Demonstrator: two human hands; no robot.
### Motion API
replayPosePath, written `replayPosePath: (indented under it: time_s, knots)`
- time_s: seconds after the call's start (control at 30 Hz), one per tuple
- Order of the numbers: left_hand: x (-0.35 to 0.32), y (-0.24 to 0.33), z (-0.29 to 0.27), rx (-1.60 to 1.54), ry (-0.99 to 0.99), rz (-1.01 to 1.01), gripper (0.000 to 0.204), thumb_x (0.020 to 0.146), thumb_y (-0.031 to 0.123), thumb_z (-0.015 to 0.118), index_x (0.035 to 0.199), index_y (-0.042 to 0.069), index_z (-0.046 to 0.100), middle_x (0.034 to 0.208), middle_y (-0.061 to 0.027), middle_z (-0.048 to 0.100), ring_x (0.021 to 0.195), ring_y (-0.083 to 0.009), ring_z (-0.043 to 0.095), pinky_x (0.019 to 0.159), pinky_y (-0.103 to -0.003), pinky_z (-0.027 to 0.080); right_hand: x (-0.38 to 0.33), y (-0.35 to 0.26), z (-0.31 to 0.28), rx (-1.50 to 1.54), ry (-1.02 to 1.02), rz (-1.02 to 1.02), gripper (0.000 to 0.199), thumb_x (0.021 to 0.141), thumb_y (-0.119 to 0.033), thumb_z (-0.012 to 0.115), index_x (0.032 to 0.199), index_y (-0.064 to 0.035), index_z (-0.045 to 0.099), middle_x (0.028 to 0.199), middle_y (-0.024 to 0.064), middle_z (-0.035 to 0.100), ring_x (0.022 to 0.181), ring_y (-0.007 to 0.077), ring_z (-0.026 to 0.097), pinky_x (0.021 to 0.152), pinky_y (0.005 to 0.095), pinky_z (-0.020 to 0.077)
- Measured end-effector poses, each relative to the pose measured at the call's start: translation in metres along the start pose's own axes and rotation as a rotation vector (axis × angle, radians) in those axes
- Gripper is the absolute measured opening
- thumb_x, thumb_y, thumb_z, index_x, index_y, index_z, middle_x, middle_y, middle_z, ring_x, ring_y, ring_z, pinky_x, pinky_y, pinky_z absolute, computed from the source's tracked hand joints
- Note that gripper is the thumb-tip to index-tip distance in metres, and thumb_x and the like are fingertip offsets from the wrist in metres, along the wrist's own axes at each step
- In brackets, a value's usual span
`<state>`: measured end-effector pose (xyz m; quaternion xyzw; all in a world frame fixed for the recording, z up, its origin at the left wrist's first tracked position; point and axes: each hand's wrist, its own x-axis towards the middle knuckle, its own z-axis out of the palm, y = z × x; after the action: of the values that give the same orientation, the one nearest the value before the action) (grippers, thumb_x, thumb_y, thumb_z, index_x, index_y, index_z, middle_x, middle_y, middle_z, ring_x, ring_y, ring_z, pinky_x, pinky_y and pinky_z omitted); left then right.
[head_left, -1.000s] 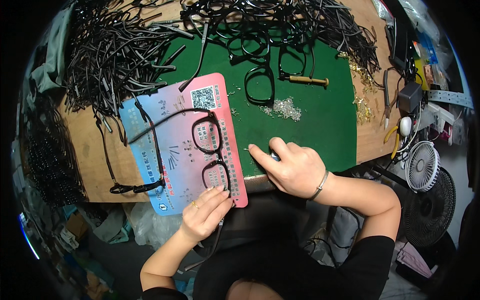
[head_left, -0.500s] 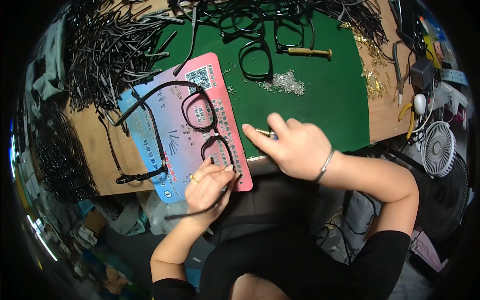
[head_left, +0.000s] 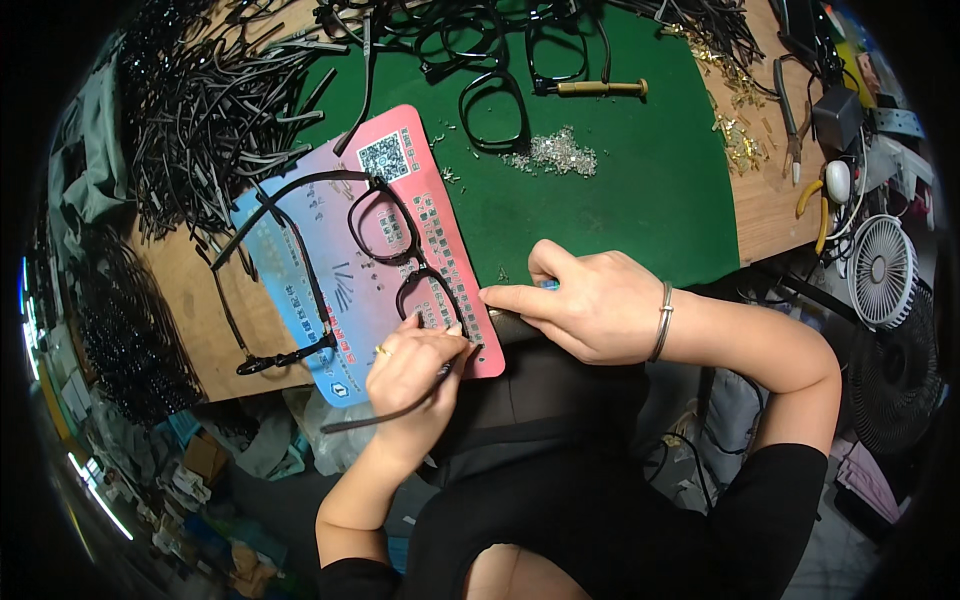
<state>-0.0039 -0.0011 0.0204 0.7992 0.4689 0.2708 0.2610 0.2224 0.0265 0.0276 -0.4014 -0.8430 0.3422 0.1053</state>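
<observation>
In the head view, a black eyeglass frame [head_left: 385, 245] lies on a pink and blue printed card [head_left: 350, 300] at the near edge of the desk [head_left: 760, 215], its front running on a slant from the far left lens rim to the near right one, close to the hands. One temple arm stretches away to the left, ending near the card's left side; the other temple [head_left: 400, 405] hangs off the near edge, pointing down and left past the left hand [head_left: 415, 375]. That hand comes up from below with the wrist bent, its fingers [head_left: 440, 345] curled closed around the frame's near right corner at the hinge, a ring showing on one of them. The right hand [head_left: 590, 305] reaches in from the right, bracelet at the wrist, forefinger stretched left toward the same corner, the other fingers folded over a small tool [head_left: 547, 284] of which only a blue tip shows; what kind of tool cannot be told. Farther off on the green mat [head_left: 650, 200] sit a heap of small screws [head_left: 557, 153], a wooden-handled screwdriver [head_left: 595, 89] and more black frames. A large pile of loose black temple arms [head_left: 210, 110] covers the far left.
</observation>
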Motion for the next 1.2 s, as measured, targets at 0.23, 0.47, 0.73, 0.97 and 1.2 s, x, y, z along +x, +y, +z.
replayPosePath:
  time_s: [0.23, 0.47, 0.73, 0.97, 1.2]
  knots:
    - [-0.005, -0.002, 0.004, 0.084, 0.044, 0.077, 0.019, 0.066, 0.001, 0.075, 0.08, 0.002, 0.062, 0.089, -0.0128, 0.066, 0.089, -0.0277, 0.064, 0.089, -0.044, 0.047, 0.004, 0.002, -0.003, 0.049, -0.011, 0.018, 0.037, 0.081, -0.015, 0.057, 0.118, -0.0167, 0.056, 0.083, 0.0096, 0.047, 0.051, 0.0221, 0.054, 0.045, 0.0318, 0.0483]
    - [-0.004, -0.004, 0.002, 0.064, 0.005, 0.063, 0.019, 0.066, 0.003, 0.076, 0.079, 0.001, 0.062, 0.086, -0.0126, 0.067, 0.087, -0.0282, 0.065, 0.088, -0.044, 0.048, 0.005, 0.004, -0.004, 0.096, 0.002, 0.025, 0.034, 0.077, -0.016, 0.058, 0.111, -0.015, 0.056, 0.077, 0.0134, 0.049, 0.047, 0.026, 0.055, 0.044, 0.0352, 0.0494]
    - [-0.004, -0.005, 0.004, 0.141, -0.002, 0.096, 0.019, 0.065, 0.004, 0.077, 0.078, 0.002, 0.063, 0.083, -0.0112, 0.068, 0.085, -0.0242, 0.066, 0.086, -0.042, 0.049, 0.005, 0.006, -0.004, 0.106, 0.015, 0.021, 0.033, 0.076, -0.014, 0.058, 0.109, -0.0156, 0.056, 0.077, 0.0127, 0.049, 0.048, 0.0256, 0.056, 0.044, 0.0345, 0.0494]
    - [-0.004, -0.018, 0.003, 0.041, 0.023, 0.135, 0.017, 0.065, 0.005, 0.077, 0.076, 0.003, 0.064, 0.084, -0.0103, 0.068, 0.083, -0.0232, 0.067, 0.084, -0.038, 0.05, 0.001, -0.001, -0.005, 0.07, -0.04, -0.088, 0.042, 0.073, -0.013, 0.062, 0.114, -0.0195, 0.059, 0.081, 0.0056, 0.047, 0.047, 0.015, 0.052, 0.044, 0.0253, 0.0469]
    - [0.001, -0.009, -0.001, 0.0, 0.009, 0.029, 0.016, 0.066, 0.005, 0.077, 0.076, 0.004, 0.065, 0.084, -0.0085, 0.068, 0.082, -0.0227, 0.066, 0.085, -0.038, 0.049, 0.01, -0.014, 0.005, 0.002, -0.091, -0.064, 0.041, 0.073, -0.014, 0.059, 0.113, -0.0217, 0.058, 0.081, 0.0075, 0.047, 0.046, 0.0173, 0.054, 0.043, 0.028, 0.047]
